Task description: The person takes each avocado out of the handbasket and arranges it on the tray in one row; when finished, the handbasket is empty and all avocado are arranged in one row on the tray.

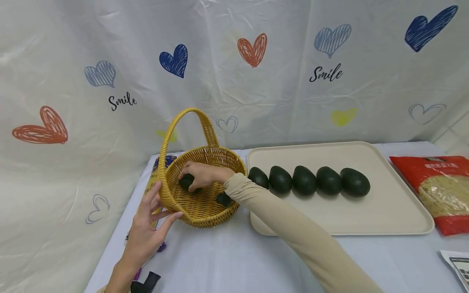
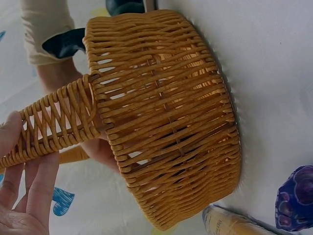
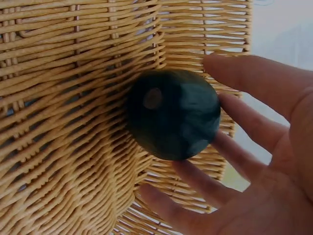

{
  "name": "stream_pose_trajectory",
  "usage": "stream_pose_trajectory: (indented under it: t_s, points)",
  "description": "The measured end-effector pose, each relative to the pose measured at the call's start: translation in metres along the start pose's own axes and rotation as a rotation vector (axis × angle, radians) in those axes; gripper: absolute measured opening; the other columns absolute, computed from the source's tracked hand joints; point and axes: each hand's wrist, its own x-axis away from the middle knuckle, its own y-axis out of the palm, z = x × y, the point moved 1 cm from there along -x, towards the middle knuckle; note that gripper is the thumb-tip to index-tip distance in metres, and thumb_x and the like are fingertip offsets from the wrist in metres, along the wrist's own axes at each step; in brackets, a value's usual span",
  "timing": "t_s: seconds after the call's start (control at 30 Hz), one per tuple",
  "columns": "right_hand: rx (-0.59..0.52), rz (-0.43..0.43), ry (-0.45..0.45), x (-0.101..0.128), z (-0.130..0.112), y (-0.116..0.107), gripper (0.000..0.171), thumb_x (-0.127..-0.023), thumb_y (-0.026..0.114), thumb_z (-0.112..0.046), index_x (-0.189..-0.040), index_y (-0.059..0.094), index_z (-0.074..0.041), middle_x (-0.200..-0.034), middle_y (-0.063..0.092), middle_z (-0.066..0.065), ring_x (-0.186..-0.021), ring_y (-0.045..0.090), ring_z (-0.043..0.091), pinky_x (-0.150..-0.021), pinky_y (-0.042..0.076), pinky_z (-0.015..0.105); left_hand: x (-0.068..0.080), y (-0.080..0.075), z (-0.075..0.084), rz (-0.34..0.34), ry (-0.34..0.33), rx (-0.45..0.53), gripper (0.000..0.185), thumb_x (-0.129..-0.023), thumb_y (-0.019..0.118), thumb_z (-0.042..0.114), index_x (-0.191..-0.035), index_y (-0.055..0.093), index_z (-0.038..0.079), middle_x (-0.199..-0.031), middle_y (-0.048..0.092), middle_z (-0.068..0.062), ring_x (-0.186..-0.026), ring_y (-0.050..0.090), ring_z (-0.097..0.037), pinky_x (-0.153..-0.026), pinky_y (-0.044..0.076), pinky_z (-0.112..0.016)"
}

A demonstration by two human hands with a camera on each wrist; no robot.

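A yellow woven basket (image 1: 205, 221) with a tall arched handle stands at the left of the table. My left hand (image 1: 144, 228) grips the near left side of it by the handle; in the left wrist view its thumb and fingers lie on opposite sides of the handle (image 2: 54, 117). Inside the basket, a dark green avocado (image 3: 173, 115) rests against the weave. My right hand (image 3: 259, 161) reaches in around this avocado, fingers spread and loosely bent, some fingertips at its surface. Several more avocados (image 1: 304, 180) lie in a row on a beige tray (image 1: 384, 215).
To the right of the tray lies a red bag (image 1: 445, 183) with a see-through window. A printed sheet (image 1: 458, 264) is at the right table edge. Left of the basket are a yellow package and a purple patterned package (image 2: 296, 200). A heart-printed cloth (image 1: 286, 89) hangs behind.
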Motion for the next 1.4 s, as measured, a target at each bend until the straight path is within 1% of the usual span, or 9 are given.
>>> stream_pose_trajectory:
  t_s: [0.23, 0.37, 0.5, 0.7, 0.8, 0.93, 1.13, 1.23, 1.4]
  points:
    - [0.078, -0.068, -0.010, 0.004, -0.003, -0.001, 0.044, -0.098, 0.074, -0.007, -0.141, 0.065, -0.006, -0.144, 0.058, 0.010, -0.128, 0.055, 0.019, -0.107, 0.049, 0.025, 0.000, 0.001, 0.001, 0.001, -0.006, 0.003, 0.115, -0.066, 0.081, -0.031, -0.163, 0.028, 0.000, -0.125, 0.061, -0.028, -0.117, 0.058, 0.006, -0.087, 0.059, -0.014]
    - [0.119, -0.127, 0.041, 0.011, -0.004, -0.004, 0.047, -0.094, 0.080, -0.009, -0.139, 0.067, -0.009, -0.141, 0.063, 0.007, -0.127, 0.058, 0.018, -0.105, 0.051, 0.027, 0.000, 0.000, 0.002, 0.009, -0.012, -0.009, 0.115, -0.066, 0.083, -0.029, -0.163, 0.028, 0.001, -0.122, 0.063, -0.025, -0.115, 0.058, 0.008, -0.086, 0.059, -0.013]
    - [0.146, -0.150, 0.115, 0.021, -0.004, -0.008, 0.050, -0.093, 0.082, -0.013, -0.140, 0.066, -0.013, -0.143, 0.061, 0.005, -0.127, 0.057, 0.017, -0.105, 0.052, 0.029, 0.000, 0.000, 0.001, 0.011, 0.000, -0.001, 0.115, -0.066, 0.083, -0.029, -0.162, 0.029, 0.000, -0.121, 0.063, -0.024, -0.115, 0.059, 0.007, -0.085, 0.059, -0.013]
    - [0.139, -0.187, 0.204, 0.034, -0.003, -0.012, 0.049, -0.095, 0.081, -0.019, -0.141, 0.065, -0.015, -0.139, 0.060, 0.006, -0.106, 0.060, 0.017, -0.082, 0.061, 0.034, 0.002, 0.001, -0.001, 0.020, 0.010, 0.008, 0.115, -0.065, 0.081, -0.032, -0.162, 0.028, -0.001, -0.120, 0.064, -0.021, -0.114, 0.060, 0.006, -0.084, 0.060, -0.014]
    - [0.113, -0.208, 0.245, 0.039, -0.002, -0.014, 0.047, -0.095, 0.080, -0.020, -0.139, 0.065, -0.015, -0.138, 0.059, 0.006, -0.103, 0.060, 0.018, -0.077, 0.064, 0.039, 0.003, 0.001, -0.002, 0.023, 0.005, 0.005, 0.116, -0.064, 0.080, -0.033, -0.162, 0.028, -0.001, -0.120, 0.063, -0.020, -0.113, 0.061, 0.006, -0.085, 0.060, -0.014]
    - [0.096, -0.216, 0.267, 0.046, 0.000, -0.018, 0.040, -0.097, 0.077, -0.020, -0.135, 0.064, -0.012, -0.134, 0.059, 0.005, -0.098, 0.059, 0.017, -0.076, 0.063, 0.039, 0.002, 0.000, -0.003, 0.023, 0.018, 0.008, 0.117, -0.063, 0.080, -0.034, -0.162, 0.027, -0.001, -0.120, 0.064, -0.019, -0.113, 0.061, 0.004, -0.084, 0.060, -0.015]
    - [0.086, -0.214, 0.228, 0.051, 0.006, -0.019, 0.036, -0.100, 0.073, -0.021, -0.134, 0.065, -0.011, -0.135, 0.060, 0.006, -0.092, 0.057, 0.016, -0.067, 0.054, 0.033, 0.001, 0.001, -0.003, 0.020, 0.032, 0.017, 0.117, -0.062, 0.080, -0.034, -0.162, 0.028, -0.002, -0.123, 0.063, -0.018, -0.114, 0.061, 0.004, -0.084, 0.060, -0.015]
    - [0.073, -0.238, 0.215, 0.053, 0.008, -0.017, 0.037, -0.102, 0.070, -0.021, -0.138, 0.066, -0.015, -0.142, 0.058, 0.007, -0.099, 0.057, 0.016, -0.069, 0.054, 0.031, 0.001, 0.002, -0.002, 0.021, 0.027, 0.020, 0.116, -0.064, 0.081, -0.033, -0.162, 0.028, -0.002, -0.121, 0.063, -0.021, -0.114, 0.061, 0.005, -0.084, 0.060, -0.015]
    - [0.086, -0.251, 0.202, 0.058, 0.011, -0.016, 0.035, -0.105, 0.062, -0.020, -0.139, 0.067, -0.017, -0.144, 0.058, 0.005, -0.110, 0.054, 0.016, -0.082, 0.053, 0.033, 0.000, 0.002, 0.000, 0.021, 0.021, 0.017, 0.116, -0.064, 0.081, -0.033, -0.162, 0.028, -0.001, -0.120, 0.063, -0.027, -0.115, 0.060, 0.006, -0.084, 0.060, -0.014]
